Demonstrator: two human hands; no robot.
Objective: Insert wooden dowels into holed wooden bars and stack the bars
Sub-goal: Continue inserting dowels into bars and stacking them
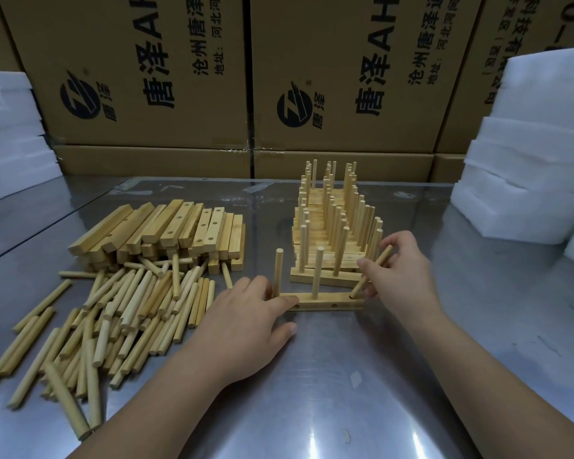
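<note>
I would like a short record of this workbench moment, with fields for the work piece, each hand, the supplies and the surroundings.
Work piece: bar with two upright dowels; a third is not yet seated
Left hand: holds the bar's left end
Right hand: pinches a tilted dowel, lower end at the bar's right end
Supplies: loose dowels and empty bars, left side of the table
Finished: stack of dowelled bars behind the bar
Surroundings: white foam, cardboard boxes

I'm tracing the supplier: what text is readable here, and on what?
"唐泽AH", cut off: left cardboard box, middle cardboard box.
"沧州唐泽": both, rest cut off.
"地址:河北河": both.
"唐泽" beside logo: both.
Print on right cardboard box: too partial to read.
</note>
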